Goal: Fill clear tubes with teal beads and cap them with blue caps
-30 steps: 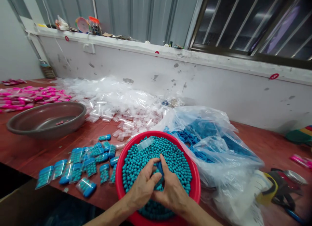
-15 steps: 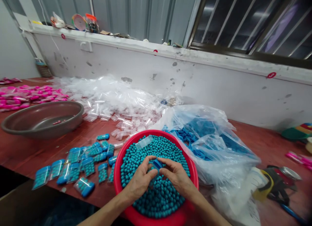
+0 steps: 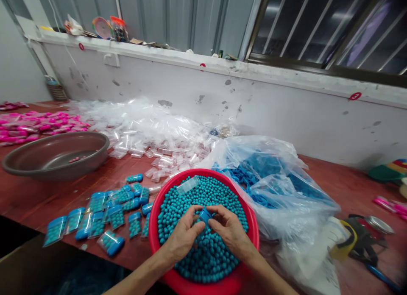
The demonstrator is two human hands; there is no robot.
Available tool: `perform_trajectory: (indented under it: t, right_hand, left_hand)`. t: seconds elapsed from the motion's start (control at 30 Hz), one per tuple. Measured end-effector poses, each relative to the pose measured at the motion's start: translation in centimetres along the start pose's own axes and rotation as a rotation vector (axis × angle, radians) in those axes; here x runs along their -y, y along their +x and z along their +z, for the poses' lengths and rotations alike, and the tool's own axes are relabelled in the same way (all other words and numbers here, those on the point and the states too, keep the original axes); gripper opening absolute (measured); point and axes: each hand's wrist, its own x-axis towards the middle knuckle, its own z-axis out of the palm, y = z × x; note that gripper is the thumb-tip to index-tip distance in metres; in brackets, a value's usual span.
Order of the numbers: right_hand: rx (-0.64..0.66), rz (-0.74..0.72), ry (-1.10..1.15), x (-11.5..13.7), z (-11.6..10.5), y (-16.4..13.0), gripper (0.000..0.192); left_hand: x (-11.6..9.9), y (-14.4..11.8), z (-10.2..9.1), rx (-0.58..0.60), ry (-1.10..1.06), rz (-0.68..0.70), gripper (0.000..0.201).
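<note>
Red wooden table [image 3: 346, 189] against a stained white wall [image 3: 286, 117]; barred window [image 3: 333, 28] above.

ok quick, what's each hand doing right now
left hand: closed on the small tube, over the red basin.
right hand: closed, pinching the same small tube.

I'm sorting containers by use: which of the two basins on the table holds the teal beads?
The red basin nearest the person, under both hands; it is heaped with teal beads. The grey basin far left is almost bare.
</note>
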Motion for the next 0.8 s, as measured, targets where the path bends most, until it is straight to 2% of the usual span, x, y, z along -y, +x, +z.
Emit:
perform_trajectory:
  t: [0.2, 0.33, 0.43, 0.63, 0.73, 0.8]
  right_hand:
    - [-0.027, -0.101, -0.139, 0.8, 0.1, -0.1, 0.021]
    - [-0.022, -0.213, -0.222, 1.4, 0.3, -0.7, 0.02]
    - [0.013, -0.245, -0.24, 1.5, 0.4, -1.3, 0.022]
    - [0.084, -0.187, -0.322, 0.5, 1.6, -2.0, 0.07]
    - [0.091, -0.137, -0.364, 0.1, 2.5, -2.0, 0.083]
    - [0.064, -0.107, -0.416, 0.2, 2.9, -1.9, 0.085]
  left_hand:
    - [0.1, -0.1, -0.1, -0.04, 0.014, 0.015, 0.042]
    - [0.1, -0.2, 0.2, -0.091, 0.026, 0.053, 0.029]
    - [0.1, -0.1, 0.4, -0.137, 0.037, 0.076, 0.022]
    - [-0.2, 0.5, 0.1, -0.161, 0.075, 0.073, 0.024]
    - [-0.4, 0.7, 0.0, -0.174, 0.035, 0.061, 0.025]
    - [-0.6, 0.6, 0.1, -0.176, -0.009, 0.047, 0.027]
